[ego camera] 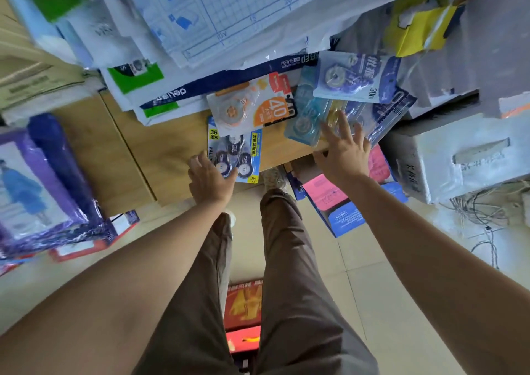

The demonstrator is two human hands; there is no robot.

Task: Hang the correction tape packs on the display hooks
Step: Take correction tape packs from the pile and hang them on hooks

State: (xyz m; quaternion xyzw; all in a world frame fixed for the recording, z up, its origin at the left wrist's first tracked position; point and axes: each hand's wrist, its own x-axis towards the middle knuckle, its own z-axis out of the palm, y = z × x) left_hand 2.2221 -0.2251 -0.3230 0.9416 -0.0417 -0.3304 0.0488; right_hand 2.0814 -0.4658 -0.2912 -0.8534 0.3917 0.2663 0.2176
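Observation:
Several correction tape packs lie on a wooden counter (160, 151). A blue three-tape pack (238, 148) lies near the counter's front edge, with my left hand (210, 178) on its lower left corner, fingers curled against it. An orange pack (252, 105) overlaps its top. To the right lie a light blue pack (305, 119), a purple pack (358, 78) and a dark blue pack (384, 116). My right hand (342, 151) hovers with fingers spread over the light blue and dark blue packs. No display hooks are in sight.
Stacks of paper and plastic sleeves (218, 16) crowd the back of the counter. A purple wrapped box (43, 188) stands at left, a white carton (464, 159) at right, pink and blue boxes (338, 202) below the counter edge. Cables lie on the tiled floor.

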